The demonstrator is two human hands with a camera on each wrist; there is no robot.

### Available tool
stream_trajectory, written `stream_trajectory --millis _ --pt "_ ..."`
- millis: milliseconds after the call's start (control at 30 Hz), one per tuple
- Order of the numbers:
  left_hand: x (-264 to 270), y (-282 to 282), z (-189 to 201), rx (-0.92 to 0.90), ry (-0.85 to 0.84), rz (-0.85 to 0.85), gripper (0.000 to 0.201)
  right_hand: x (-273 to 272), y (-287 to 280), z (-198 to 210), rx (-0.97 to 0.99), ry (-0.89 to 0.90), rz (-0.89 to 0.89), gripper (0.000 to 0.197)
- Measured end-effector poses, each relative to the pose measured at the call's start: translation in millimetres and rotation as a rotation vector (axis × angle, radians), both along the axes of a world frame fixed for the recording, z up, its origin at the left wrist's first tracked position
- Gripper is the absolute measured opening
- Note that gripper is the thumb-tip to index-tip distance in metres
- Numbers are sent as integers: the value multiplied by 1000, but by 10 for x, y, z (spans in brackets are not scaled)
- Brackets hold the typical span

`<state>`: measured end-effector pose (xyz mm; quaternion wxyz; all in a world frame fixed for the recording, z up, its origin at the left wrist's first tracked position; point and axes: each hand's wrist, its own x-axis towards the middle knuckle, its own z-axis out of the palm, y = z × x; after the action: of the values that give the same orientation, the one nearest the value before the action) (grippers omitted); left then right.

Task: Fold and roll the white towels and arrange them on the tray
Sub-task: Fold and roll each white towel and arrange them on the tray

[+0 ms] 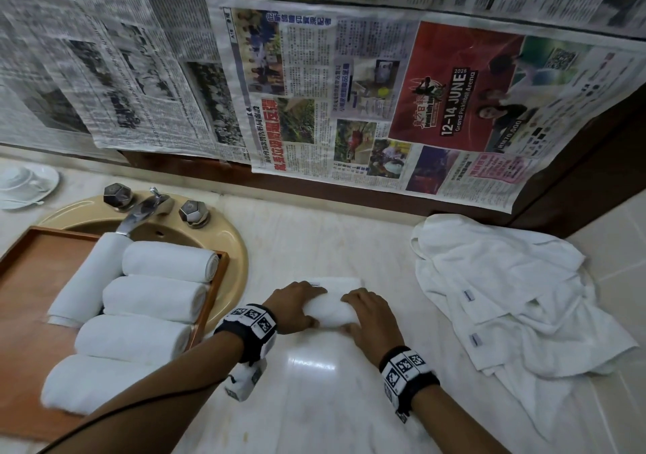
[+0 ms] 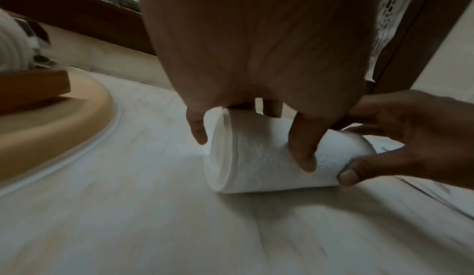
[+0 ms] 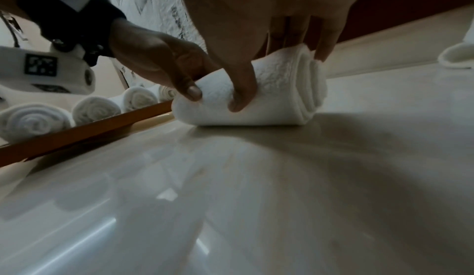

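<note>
A white towel (image 1: pixel 332 305) lies partly rolled on the marble counter, a flat strip of it still showing beyond the roll. My left hand (image 1: pixel 297 307) grips the roll's left end, thumb in front and fingers over the top. My right hand (image 1: pixel 367 317) grips its right end the same way. The left wrist view shows the roll (image 2: pixel 269 161) under my left hand (image 2: pixel 256 133). In the right wrist view the roll's spiral end (image 3: pixel 307 88) is seen beside my right hand (image 3: pixel 277 66). A wooden tray (image 1: pixel 31 279) at the left holds several rolled towels (image 1: pixel 153 298).
A heap of loose white towels (image 1: pixel 507 296) lies on the counter at the right. The tray rests over a beige sink (image 1: pixel 230 244) with a chrome tap (image 1: pixel 140 212). A white cup and saucer (image 1: pixel 24 182) stand far left. Newspaper sheets (image 1: pixel 314 86) cover the wall behind.
</note>
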<state>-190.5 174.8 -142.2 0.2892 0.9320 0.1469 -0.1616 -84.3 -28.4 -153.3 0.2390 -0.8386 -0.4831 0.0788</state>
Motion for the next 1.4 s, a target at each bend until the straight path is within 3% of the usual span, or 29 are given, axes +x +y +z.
stream_trajectory --millis 267,367,633,733,833,1000,1100,1400 --pt "-68 52 51 72 -212 287 65 287 200 222 -259 332 -111 47" --pt "-45 44 69 -59 -235 430 64 318 246 220 -342 465 -147 45" --pt "108 -143 30 -341 -135 769 92 200 158 141 -334 635 -235 45" --pt "170 -174 -12 -414 -105 779 100 167 131 159 -214 701 -266 40" --pt "212 -223 -33 -495 -84 813 112 121 87 146 -76 725 -290 57" --pt "258 -412 24 -584 -65 750 100 29 -13 100 83 974 -217 59" --pt "238 -473 33 -603 -91 681 96 -23 -65 105 155 1097 -261 73" --pt "112 -470 434 -837 -228 636 72 -134 -57 419 307 1137 -232 85"
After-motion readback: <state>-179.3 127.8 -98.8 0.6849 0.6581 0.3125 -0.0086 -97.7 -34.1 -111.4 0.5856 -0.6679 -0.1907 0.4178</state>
